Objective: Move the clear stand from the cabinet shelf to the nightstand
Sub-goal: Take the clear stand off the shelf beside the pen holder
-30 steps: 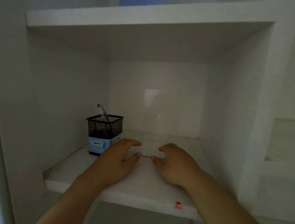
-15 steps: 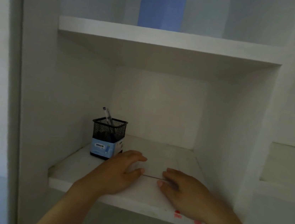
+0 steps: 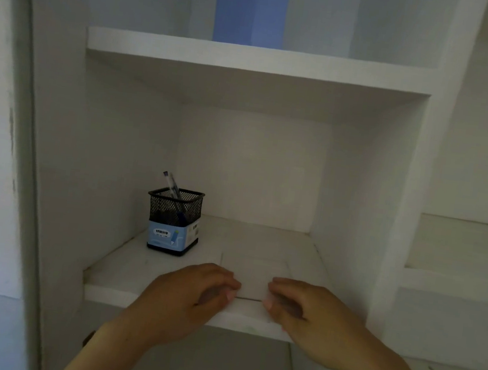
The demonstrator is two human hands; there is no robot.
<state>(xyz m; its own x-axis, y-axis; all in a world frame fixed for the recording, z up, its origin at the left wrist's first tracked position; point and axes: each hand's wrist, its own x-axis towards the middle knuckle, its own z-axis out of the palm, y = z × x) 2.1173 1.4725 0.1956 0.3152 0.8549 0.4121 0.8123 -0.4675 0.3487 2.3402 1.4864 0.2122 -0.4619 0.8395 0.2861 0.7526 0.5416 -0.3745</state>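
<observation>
Two bare hands reach into a white cabinet cubby, dim inside. Far left, a pale wall and the cabinet's side panel (image 3: 34,159). On the shelf (image 3: 121,271), toward its left rear, a black mesh pen holder (image 3: 174,221) with a blue label, one pen (image 3: 171,186) leaning out of it. Left hand (image 3: 182,300) curled at the shelf's front, fingers bent onto the near left corner of the clear stand (image 3: 255,273). Stand is almost invisible: only faint edges show, lying low on the shelf, long axis seemingly left to right, near edge parallel to the shelf front; which way it faces I cannot tell. Right hand (image 3: 309,316) mirrors the left, fingertips pinched on the near right corner. Both hands look closed on the stand's front edge, thumbs under or against it; the stand sits on the shelf between them. Above, a second shelf (image 3: 258,59) with a blue panel (image 3: 250,7) behind. Right, a lower white ledge (image 3: 468,249).
</observation>
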